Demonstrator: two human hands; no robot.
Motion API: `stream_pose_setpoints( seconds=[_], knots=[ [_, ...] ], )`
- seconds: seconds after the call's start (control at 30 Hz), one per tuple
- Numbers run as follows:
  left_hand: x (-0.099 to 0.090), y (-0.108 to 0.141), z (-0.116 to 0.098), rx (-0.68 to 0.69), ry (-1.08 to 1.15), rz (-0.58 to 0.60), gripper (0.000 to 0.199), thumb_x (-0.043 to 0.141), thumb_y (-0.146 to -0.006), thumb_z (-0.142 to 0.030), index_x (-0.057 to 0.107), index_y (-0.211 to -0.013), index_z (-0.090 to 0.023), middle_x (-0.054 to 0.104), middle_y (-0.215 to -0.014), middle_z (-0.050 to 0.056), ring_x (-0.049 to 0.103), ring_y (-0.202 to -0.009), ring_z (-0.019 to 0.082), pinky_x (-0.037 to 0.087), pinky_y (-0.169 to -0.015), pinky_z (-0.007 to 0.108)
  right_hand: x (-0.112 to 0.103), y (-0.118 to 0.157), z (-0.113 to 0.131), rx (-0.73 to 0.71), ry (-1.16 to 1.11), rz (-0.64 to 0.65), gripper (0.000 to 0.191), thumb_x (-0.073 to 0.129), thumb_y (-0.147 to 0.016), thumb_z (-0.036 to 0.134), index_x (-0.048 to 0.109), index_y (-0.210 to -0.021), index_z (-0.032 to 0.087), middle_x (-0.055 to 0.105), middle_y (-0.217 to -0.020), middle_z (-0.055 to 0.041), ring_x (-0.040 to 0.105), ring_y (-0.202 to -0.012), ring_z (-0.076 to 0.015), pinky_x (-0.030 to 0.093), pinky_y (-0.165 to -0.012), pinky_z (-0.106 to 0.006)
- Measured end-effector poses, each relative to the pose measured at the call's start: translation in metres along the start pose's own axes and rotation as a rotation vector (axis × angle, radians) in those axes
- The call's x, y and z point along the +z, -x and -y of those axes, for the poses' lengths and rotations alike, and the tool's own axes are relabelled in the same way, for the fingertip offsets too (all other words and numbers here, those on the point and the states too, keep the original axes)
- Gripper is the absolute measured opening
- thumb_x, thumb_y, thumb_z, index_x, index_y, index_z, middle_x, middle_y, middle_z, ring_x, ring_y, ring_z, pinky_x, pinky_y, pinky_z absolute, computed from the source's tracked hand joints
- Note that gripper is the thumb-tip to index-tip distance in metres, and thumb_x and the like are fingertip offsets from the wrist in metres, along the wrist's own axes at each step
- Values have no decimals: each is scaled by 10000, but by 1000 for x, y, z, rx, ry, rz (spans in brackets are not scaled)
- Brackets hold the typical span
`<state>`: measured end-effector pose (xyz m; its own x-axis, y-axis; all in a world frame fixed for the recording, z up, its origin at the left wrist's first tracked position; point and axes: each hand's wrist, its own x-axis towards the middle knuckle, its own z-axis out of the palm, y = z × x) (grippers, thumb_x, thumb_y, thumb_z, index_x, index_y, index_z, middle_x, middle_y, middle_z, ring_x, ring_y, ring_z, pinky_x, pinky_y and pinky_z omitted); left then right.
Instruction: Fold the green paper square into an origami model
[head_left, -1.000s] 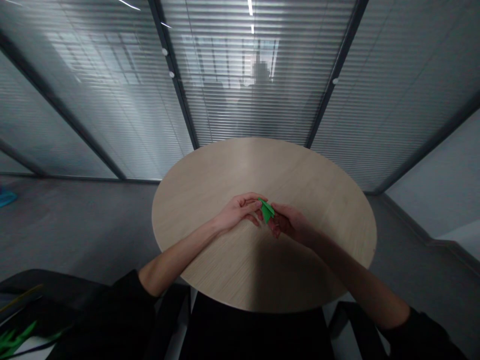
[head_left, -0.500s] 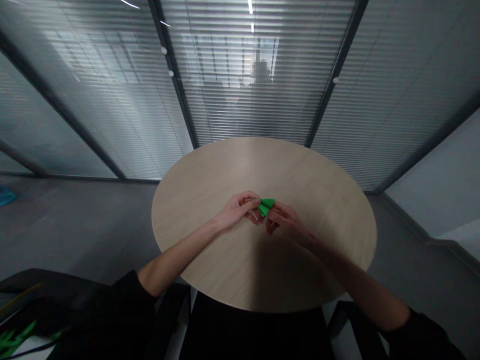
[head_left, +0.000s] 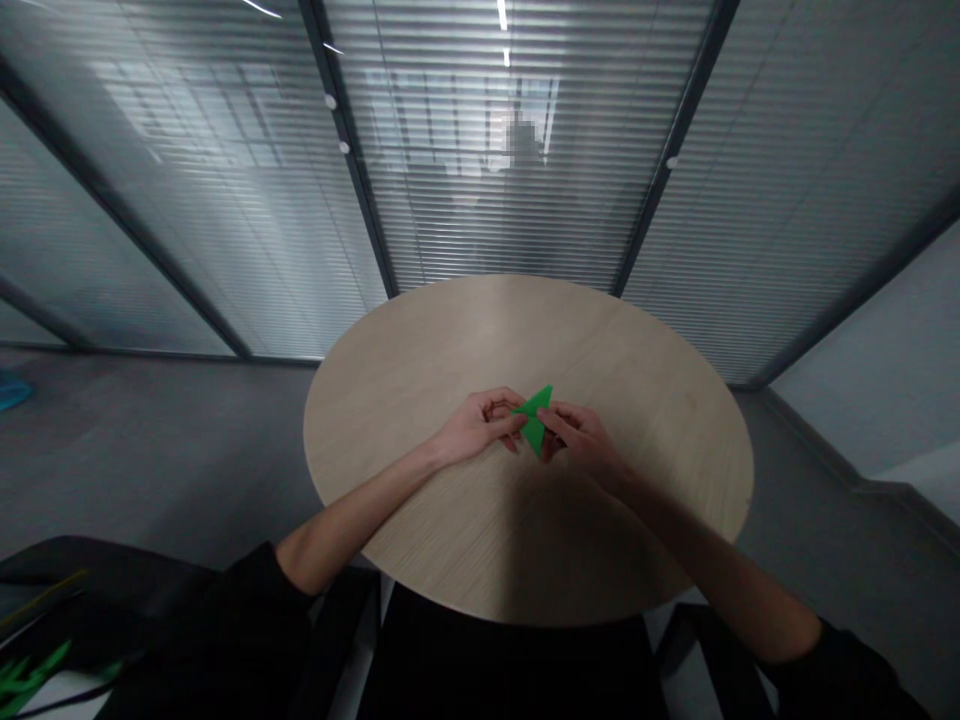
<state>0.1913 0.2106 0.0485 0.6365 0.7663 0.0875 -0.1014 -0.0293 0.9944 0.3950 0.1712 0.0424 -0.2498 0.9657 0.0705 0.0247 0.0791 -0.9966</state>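
Note:
A small piece of folded green paper point(head_left: 535, 403) with pointed corners is held between my two hands, over the middle of the round table. My left hand point(head_left: 487, 420) pinches its left side between thumb and fingers. On the other side, my right hand point(head_left: 579, 434) grips the right edge, thumb on top. One point of the paper sticks up and away from me, another points down toward me. The fingertips behind the paper are partly hidden.
The round wooden table point(head_left: 495, 330) has a pale top. Beyond it stands a glass wall with blinds point(head_left: 502, 220). A blue item point(head_left: 12, 390) lies on the floor at far left. Chair armrests point(head_left: 345, 620) flank me, and green leaf-like shapes point(head_left: 34, 675) show at lower left.
The green paper has turned and spread into a wider pointed shape. My right hand has closed on its right side, and my left hand has shifted slightly.

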Motion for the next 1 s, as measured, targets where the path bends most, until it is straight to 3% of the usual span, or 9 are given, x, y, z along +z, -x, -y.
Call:
stream_pose_setpoints(
  seconds=[0.2,0.47,0.73,0.9,1.0],
  knots=[
    [4,2,-2,149,-84,-76,485,804,-854,-299,579,-1264,-171,689,-954,54,683,-750,133,608,-622,234,0,0,0,-32,1,-46,403,654,-906,572,659,-768,194,589,-613,9,547,-523,-130,452,-510,-277],
    [4,2,2,194,-277,-184,368,762,-893,-350,638,-1176,-151,678,-830,28,674,-654,124,574,-582,226,4,0,1,-48,-35,-68,436,634,-908,633,658,-854,202,644,-716,-6,609,-563,-132,510,-543,-276],
    [10,5,-5,184,-207,-169,311,735,-899,-320,602,-1131,-162,661,-772,7,678,-653,124,591,-597,226,1,2,3,43,-179,16,440,647,-898,643,661,-918,203,686,-759,-20,646,-608,-149,566,-590,-304],
    [11,4,-8,200,-129,-146,367,746,-876,-293,593,-1186,-170,677,-924,34,693,-707,127,596,-583,225,2,2,1,77,-245,48,452,671,-880,650,665,-920,201,673,-739,-13,628,-581,-141,561,-585,-307],
    [10,4,-7,199,-162,-147,286,746,-882,-296,639,-1103,-150,673,-876,30,689,-692,123,593,-597,226,2,2,1,81,-261,54,428,660,-899,626,669,-938,199,675,-755,-21,626,-597,-145,555,-587,-309]
  ],
)
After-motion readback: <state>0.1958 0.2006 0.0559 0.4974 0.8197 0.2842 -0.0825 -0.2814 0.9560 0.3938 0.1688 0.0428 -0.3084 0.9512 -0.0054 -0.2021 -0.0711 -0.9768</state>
